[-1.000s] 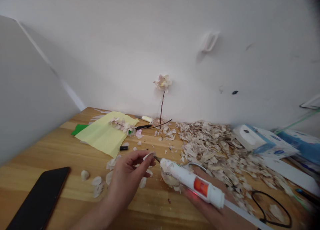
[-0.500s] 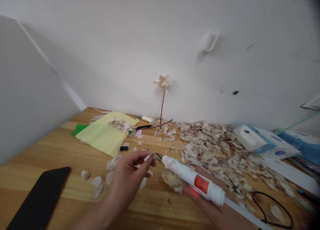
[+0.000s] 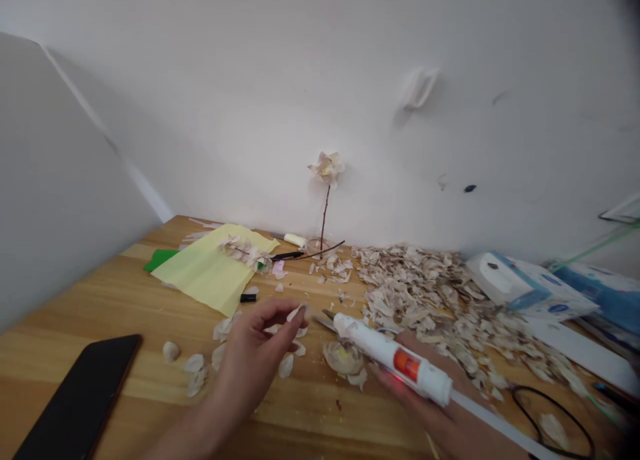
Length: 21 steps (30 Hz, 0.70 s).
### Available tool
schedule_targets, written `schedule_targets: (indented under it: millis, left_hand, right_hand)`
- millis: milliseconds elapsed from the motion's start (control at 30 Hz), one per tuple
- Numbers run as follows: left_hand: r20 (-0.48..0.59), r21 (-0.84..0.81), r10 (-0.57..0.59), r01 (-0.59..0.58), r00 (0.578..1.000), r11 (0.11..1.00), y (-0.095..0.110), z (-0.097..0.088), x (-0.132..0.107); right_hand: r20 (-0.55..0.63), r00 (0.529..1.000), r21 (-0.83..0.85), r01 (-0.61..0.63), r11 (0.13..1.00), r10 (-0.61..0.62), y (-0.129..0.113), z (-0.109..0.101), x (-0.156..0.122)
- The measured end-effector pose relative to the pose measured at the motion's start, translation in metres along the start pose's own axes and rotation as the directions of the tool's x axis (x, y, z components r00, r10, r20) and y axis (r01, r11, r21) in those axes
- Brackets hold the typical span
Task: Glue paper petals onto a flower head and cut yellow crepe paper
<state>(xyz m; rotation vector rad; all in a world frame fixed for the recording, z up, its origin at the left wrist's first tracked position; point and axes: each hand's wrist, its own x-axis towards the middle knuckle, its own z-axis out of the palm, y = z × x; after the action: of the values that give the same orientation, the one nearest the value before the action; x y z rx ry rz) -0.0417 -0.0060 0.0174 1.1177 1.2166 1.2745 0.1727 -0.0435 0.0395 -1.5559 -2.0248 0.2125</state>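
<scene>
Glue gun [image 3: 393, 359] now farther right, clear of petal [image 3: 296, 312] in left fingers [image 3: 290, 328]

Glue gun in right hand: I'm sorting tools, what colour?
White tube-shaped glue gun with orange-red label; head view.

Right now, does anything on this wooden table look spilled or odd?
Yes: a heap of pale petal flakes lies spilled over the right side of the wooden table. The left hand pinches one flake; the right hand grips a white glue gun.
</scene>
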Motion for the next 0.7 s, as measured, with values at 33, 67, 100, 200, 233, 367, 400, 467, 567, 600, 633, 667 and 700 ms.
schedule_targets:
  millis: [33, 67, 100, 200, 233, 367, 400, 467, 567, 600, 633, 667, 700]
  left_hand:
    - [0.001, -0.003, 0.005, -0.005, 1.0, 1.0, 0.0, -0.001, 0.001]
    - [0.005, -0.007, 0.007, -0.007, 1.0, 1.0, -0.001, -0.002, 0.002]
    - [0.005, -0.015, 0.007, -0.007, 1.0, 1.0, -0.001, -0.002, 0.003]
    - [-0.006, -0.028, 0.012, -0.013, 1.0, 1.0, 0.0, -0.006, 0.007]
    - [-0.01, -0.021, 0.02, -0.02, 1.0, 1.0, 0.0, -0.007, 0.008]
    - [-0.038, 0.041, 0.049, -0.048, 0.998, 0.998, 0.001, -0.01, 0.011]
    - [-0.042, 0.053, 0.051, -0.048, 0.998, 0.997, 0.002, -0.011, 0.011]
    - [-0.043, 0.064, 0.044, -0.041, 0.998, 0.997, 0.002, -0.01, 0.011]
    - [-0.039, 0.041, 0.028, -0.026, 0.999, 0.999, 0.0, -0.008, 0.011]
    - [-0.038, 0.024, 0.023, -0.022, 0.999, 0.999, 0.0, -0.007, 0.011]
    - [-0.037, 0.004, 0.02, -0.02, 0.999, 1.0, -0.001, -0.007, 0.01]
    - [-0.037, -0.016, 0.021, -0.022, 0.999, 1.0, -0.001, -0.006, 0.01]
    - [-0.038, -0.035, 0.023, -0.025, 0.999, 0.999, -0.001, -0.006, 0.01]
  right_hand:
    - [0.037, 0.999, 0.027, -0.003, 1.0, 0.002, 0.001, -0.003, 0.004]
    - [0.069, 0.998, 0.044, -0.003, 0.999, 0.0, 0.002, -0.005, 0.006]
    - [0.101, 0.995, 0.05, 0.013, 0.999, -0.018, 0.004, -0.007, 0.006]
    - [0.297, 0.939, 0.038, 0.168, 0.985, -0.172, 0.013, -0.001, -0.004]
    - [0.386, 0.895, 0.03, 0.23, 0.973, -0.223, 0.018, 0.006, -0.011]
    - [0.473, 0.845, -0.145, 0.354, 0.924, -0.25, 0.039, 0.046, -0.042]
    - [0.52, 0.819, -0.145, 0.364, 0.92, -0.242, 0.042, 0.055, -0.047]
    - [0.593, 0.778, -0.118, 0.338, 0.934, -0.207, 0.044, 0.067, -0.052]
    - [0.655, 0.733, -0.019, 0.26, 0.965, -0.184, 0.036, 0.065, -0.047]
    - [0.653, 0.734, 0.015, 0.232, 0.973, -0.186, 0.032, 0.061, -0.044]
    - [0.646, 0.741, 0.047, 0.203, 0.978, -0.184, 0.029, 0.055, -0.041]
    - [0.64, 0.746, 0.081, 0.171, 0.982, -0.183, 0.026, 0.049, -0.039]
    - [0.649, 0.737, 0.123, 0.144, 0.982, -0.189, 0.025, 0.043, -0.037]
